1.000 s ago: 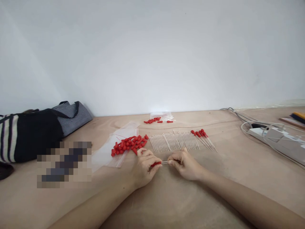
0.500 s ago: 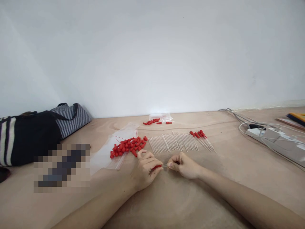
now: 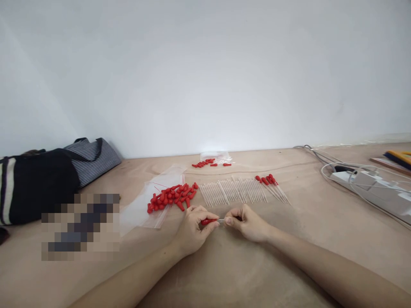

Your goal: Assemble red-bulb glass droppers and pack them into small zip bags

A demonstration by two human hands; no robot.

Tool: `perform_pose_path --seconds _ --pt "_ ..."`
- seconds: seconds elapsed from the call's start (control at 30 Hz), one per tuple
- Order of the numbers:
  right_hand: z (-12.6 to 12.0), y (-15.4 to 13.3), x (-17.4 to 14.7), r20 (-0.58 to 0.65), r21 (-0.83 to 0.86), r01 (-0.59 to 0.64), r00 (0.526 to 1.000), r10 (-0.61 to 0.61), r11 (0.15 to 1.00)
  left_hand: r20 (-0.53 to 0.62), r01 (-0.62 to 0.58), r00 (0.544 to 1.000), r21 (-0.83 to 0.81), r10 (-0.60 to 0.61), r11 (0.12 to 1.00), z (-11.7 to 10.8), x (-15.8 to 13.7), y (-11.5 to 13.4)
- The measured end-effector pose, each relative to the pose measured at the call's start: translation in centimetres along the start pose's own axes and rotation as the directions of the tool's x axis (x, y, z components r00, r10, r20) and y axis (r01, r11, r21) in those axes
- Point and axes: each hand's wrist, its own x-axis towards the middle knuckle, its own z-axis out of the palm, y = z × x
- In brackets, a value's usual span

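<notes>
My left hand (image 3: 196, 226) pinches a red rubber dropper bulb (image 3: 208, 221) between thumb and fingers. Opposite it, my right hand (image 3: 245, 222) is closed on a thin clear glass tube (image 3: 222, 220), whose end meets the narrow neck of the bulb; how deep it sits inside I cannot tell. Beyond my hands lies a row of loose glass tubes (image 3: 231, 191). At the row's right end rest several droppers (image 3: 272, 185), tubes with red bulbs fitted. A pile of red bulbs (image 3: 170, 197) lies left of the row, partly on a clear plastic bag (image 3: 138, 214).
Farther back, more red bulbs (image 3: 205, 163) lie by a small clear bag (image 3: 215, 155). A white power strip (image 3: 372, 188) with cables is at right. Dark and striped bags (image 3: 41, 184) stand at left, near a blurred dark object (image 3: 80, 226).
The fingers of my left hand have shifted on the bulb, so more of it shows. My right hand keeps its pinch on the tube, almost unmoved.
</notes>
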Motion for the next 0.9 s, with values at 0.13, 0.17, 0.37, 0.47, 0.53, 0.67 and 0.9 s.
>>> perform_pose_path --seconds 0.13,0.17,0.37,0.47,0.53,0.67,0.9 --pt "0.18 0.06 0.02 0.011 0.044 -0.028 1.0 0.027 0.999 -0.017 0.009 1.0 -0.021 -0.01 1.0 0.12 -0.07 -0.12" --pt "0.18 0.06 0.0 0.017 0.053 -0.031 0.999 0.03 0.998 -0.022 0.005 1.0 -0.027 -0.005 1.0 0.13 -0.08 -0.11" --pt "-0.05 0.29 0.05 0.059 0.122 -0.04 0.998 0.033 0.992 -0.055 -0.02 0.998 -0.017 0.019 1.0 0.04 0.08 -0.16" --pt "-0.29 0.46 0.21 0.07 0.134 0.003 0.997 -0.012 0.991 -0.067 -0.036 0.997 -0.012 0.035 0.999 -0.22 0.15 -0.35" --pt "-0.43 0.46 0.24 0.069 0.116 0.017 0.997 -0.025 0.993 -0.075 -0.047 0.996 -0.019 0.045 0.999 -0.41 0.11 -0.4" --pt "-0.47 0.18 0.05 0.068 0.063 -0.001 0.998 -0.003 0.998 -0.072 -0.087 0.994 -0.034 0.085 0.996 -0.4 -0.02 -0.31" --pt "0.16 -0.1 -0.09 0.022 0.048 0.005 1.0 -0.006 0.999 -0.104 -0.076 0.993 -0.16 0.06 0.984 0.13 0.12 -0.24"
